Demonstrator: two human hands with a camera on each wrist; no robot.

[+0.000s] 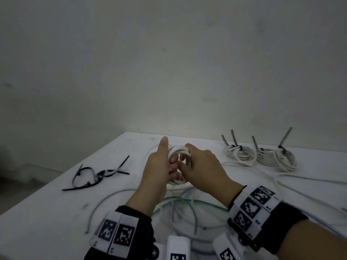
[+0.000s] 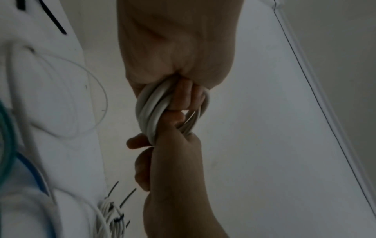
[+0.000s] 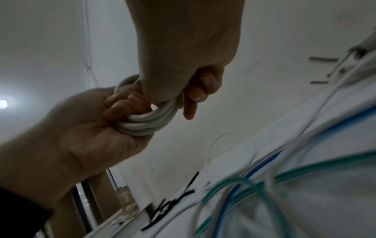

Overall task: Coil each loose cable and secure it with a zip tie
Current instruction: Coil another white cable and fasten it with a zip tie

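A white cable coil [image 1: 178,149] of several loops is held above the white table [image 1: 56,209], between both hands. My left hand [image 1: 170,166] has its fingers curled through the loops and its thumb pointing straight up. In the left wrist view these fingers [image 2: 183,96] hook round the coil [image 2: 150,112]. My right hand [image 1: 187,162] grips the coil's right side. The right wrist view shows its fingers [image 3: 195,95] wrapped over the coil [image 3: 148,122]. Black zip ties [image 1: 99,174] lie loose to the left. No tie shows on the held coil.
Three white coils with black ties [image 1: 242,153] [image 1: 265,155] [image 1: 285,158] sit at the back right. Loose green [image 1: 178,199], blue and white cables [image 1: 244,164] sprawl across the near and right table. A wall stands close behind the table.
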